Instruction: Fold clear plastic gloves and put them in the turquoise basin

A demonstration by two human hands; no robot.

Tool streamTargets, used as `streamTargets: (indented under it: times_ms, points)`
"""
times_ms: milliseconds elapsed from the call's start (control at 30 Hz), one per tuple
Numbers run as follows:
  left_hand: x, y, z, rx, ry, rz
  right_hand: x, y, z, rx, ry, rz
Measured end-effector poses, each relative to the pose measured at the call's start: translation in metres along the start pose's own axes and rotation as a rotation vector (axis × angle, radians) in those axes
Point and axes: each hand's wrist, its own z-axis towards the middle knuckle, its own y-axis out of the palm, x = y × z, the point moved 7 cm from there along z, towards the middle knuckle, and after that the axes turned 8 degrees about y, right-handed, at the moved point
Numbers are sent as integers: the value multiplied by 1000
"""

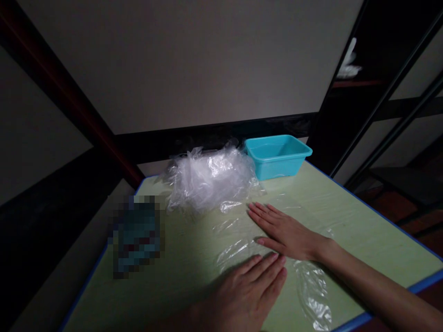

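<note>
A clear plastic bag (313,295) lies spread on the pale green tabletop. Pressed flat on it, palm down, is my right hand (284,230), its fingers stretched out toward the upper left and the thumb apart. My left hand (251,288) is also laid flat with fingers extended, close below the right hand, over the bag's near left part. The bag's outline is hard to trace; wrinkles and shine show it to the left of and below my hands. Just beyond my fingertips sits a crumpled pile of clear plastic bags (214,177).
A turquoise plastic basin (278,168) stands at the table's back right, touching or close to the pile. On the left lies a pixelated, blurred object (138,237). The table (346,207) has a blue edge and backs onto a pale panel (207,69).
</note>
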Motion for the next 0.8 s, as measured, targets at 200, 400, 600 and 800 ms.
streamTargets:
  times_ms: [200, 400, 600, 800]
  points:
    - [-1, 4, 1, 14, 42, 144, 26, 0, -2, 31, 65, -31]
    - [2, 3, 0, -4, 72, 214, 71, -5, -4, 77, 266, -129]
    - [4, 1, -1, -45, 85, 160, 107, -8, -7, 106, 431, -159]
    - [7, -7, -2, -77, 73, 52, 134, -14, -15, 262, 561, -71]
